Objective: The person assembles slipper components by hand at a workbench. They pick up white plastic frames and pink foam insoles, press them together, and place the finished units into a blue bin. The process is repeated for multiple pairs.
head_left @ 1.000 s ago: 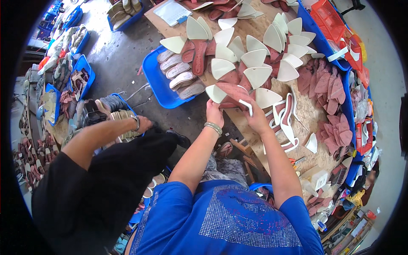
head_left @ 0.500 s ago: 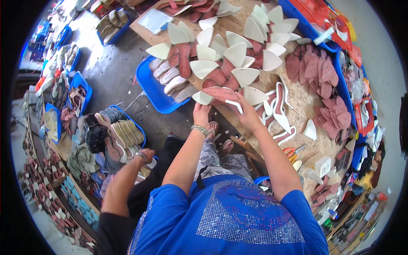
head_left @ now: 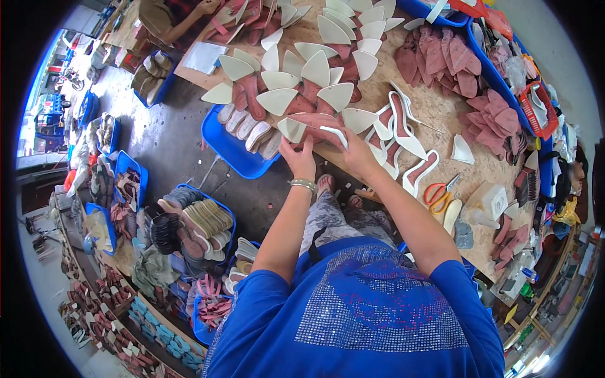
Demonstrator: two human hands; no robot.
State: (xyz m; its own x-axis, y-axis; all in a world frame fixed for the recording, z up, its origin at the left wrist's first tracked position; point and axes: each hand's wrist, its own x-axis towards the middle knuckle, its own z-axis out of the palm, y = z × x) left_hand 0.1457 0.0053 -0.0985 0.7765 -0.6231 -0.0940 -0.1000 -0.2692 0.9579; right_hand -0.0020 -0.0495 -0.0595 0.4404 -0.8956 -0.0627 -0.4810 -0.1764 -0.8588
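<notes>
A reddish-brown shoe insole [head_left: 312,120] with a cream pointed toe piece and a white edging strip is between my hands, at the table's near edge. The fingers of my left hand [head_left: 301,161] are closed on its toe end. My right hand [head_left: 358,157] grips the other end beside the white strip [head_left: 337,135]; some fingertips are hidden beneath the insole. Just beyond lie several similar insoles with cream toe pieces [head_left: 305,97]. White-edged insoles [head_left: 403,129] lie to the right of my right hand.
A blue tub of pale soles [head_left: 233,151] stands left of the table. Orange-handled scissors [head_left: 439,194], a loose cream piece [head_left: 462,150] and stacks of reddish pieces [head_left: 438,60] lie to the right. Another person's arm [head_left: 189,24] shows at the far left.
The view has shifted, and the black-sleeved arm of a person at my left is gone from it. My left fingers have moved further under the insole, which stays in both hands.
</notes>
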